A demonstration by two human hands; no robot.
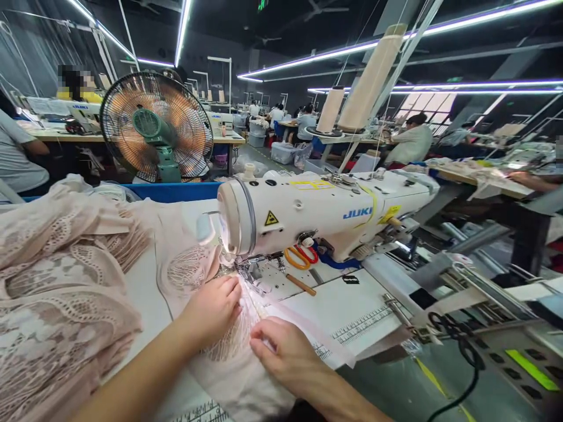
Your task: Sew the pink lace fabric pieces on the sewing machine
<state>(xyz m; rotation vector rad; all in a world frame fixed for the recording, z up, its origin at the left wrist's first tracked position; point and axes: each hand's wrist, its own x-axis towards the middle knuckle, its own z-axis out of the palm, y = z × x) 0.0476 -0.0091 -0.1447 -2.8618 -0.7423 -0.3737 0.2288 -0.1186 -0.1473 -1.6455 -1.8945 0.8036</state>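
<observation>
Pale pink lace piece (229, 346) lies flat on counter (360, 305), long axis running from near edge toward needle of white sewing machine (325, 214). Left hand (215, 308) presses fabric, fingers together, tips near presser foot. Right hand (284, 349) pinches fabric edge, grip closed on it. Lace pile (57, 281) at left edge. Orange scissors (297, 258), fan (156, 126) behind.

Needle hidden behind the sewing machine (316, 214) head; lace pile (57, 293) cut off at left edge; distant workers' faces blurred.
</observation>
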